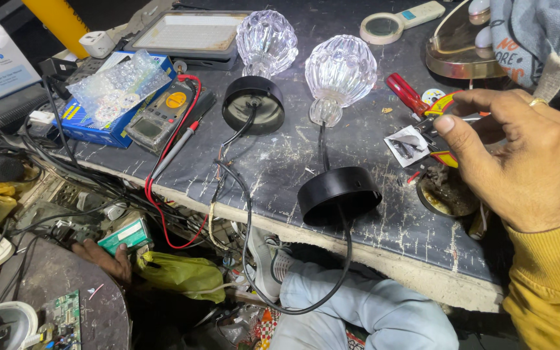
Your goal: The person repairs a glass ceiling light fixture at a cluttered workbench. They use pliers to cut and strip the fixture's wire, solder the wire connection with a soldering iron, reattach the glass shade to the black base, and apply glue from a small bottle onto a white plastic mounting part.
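Observation:
My right hand (520, 155), in a yellow sleeve, is raised over the right side of the dark workbench (280, 162) and grips small pliers (441, 107) with red and yellow handles. Under the pliers lies a small torn packet (406, 146). Two clear ribbed glass lamp shades (267, 42) (339, 74) stand on the bench. Each is wired to a black round base (253, 104) (338, 194). My left hand (105, 259) rests low on a dark round surface (98, 311) beside a green box (124, 234); shadow hides whether it holds anything.
A multimeter (163, 116) with red and black leads, a blue box (98, 126) with a bubble-wrap packet, a flat LED panel (189, 32), a red-handled screwdriver (406, 94) and a magnifier (384, 26) lie on the bench. Tangled cables, a circuit board (66, 317) and a yellow bag (179, 272) sit below.

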